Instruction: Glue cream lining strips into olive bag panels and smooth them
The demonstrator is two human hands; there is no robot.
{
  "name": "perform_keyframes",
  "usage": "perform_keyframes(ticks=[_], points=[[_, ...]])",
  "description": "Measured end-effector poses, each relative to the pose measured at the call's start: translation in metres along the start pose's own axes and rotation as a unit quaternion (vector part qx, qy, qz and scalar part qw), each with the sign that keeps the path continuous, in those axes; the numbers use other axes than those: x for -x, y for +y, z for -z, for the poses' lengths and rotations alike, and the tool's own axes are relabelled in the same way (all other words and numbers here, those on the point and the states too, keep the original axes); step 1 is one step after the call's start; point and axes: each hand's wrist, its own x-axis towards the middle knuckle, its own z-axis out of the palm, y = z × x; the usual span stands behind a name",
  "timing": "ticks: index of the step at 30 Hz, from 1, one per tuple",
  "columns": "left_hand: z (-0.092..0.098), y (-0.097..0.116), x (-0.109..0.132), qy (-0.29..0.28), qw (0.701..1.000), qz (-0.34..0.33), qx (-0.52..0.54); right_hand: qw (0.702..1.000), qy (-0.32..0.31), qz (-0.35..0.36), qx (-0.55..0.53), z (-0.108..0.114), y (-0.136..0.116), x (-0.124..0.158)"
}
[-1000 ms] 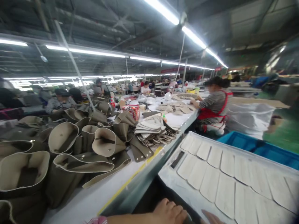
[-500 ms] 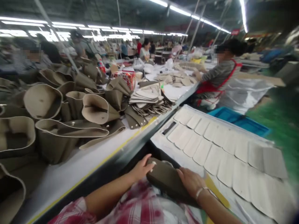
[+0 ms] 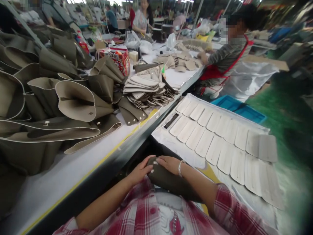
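An olive-brown leather-like piece (image 3: 171, 182) with small light metal fittings at its far end lies across my lap. My left hand (image 3: 142, 169) grips that far end, thumb on top beside the fittings. From the other side my right hand (image 3: 170, 164), a silver bracelet at its wrist, rests on the same end with fingers bent over the edge. The two hands almost meet there. What the fingers do underneath is hidden.
Rolled olive pieces (image 3: 75, 101) crowd the white table (image 3: 80, 176) on the left, near a stack of pale-backed flaps (image 3: 144, 85). Pale panels (image 3: 222, 156) lie in overlapping rows on a board at right. Beyond are a blue crate (image 3: 239, 107) and a co-worker (image 3: 227, 55) in a red apron.
My right hand has moved left along the piece to its far end, close to my left hand. The left hand keeps its hold. The view has tilted down.
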Motion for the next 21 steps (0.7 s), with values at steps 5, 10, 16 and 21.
perform_keyframes(ticks=[5,10,16,21], points=[[0.004,-0.003,-0.004,-0.011,1.0,-0.018,-0.003,0.997,-0.072,0.036,-0.008,0.01,-0.002,-0.015],[0.006,0.001,-0.009,-0.011,1.0,-0.018,-0.021,0.997,-0.072,0.024,-0.03,0.01,-0.003,-0.017],[0.003,-0.003,-0.004,-0.012,0.999,-0.036,0.007,0.999,0.011,0.043,-0.008,-0.005,-0.004,0.002],[0.004,-0.01,-0.001,-0.033,0.997,-0.05,0.042,0.998,0.022,-0.003,0.052,-0.009,-0.013,0.008]])
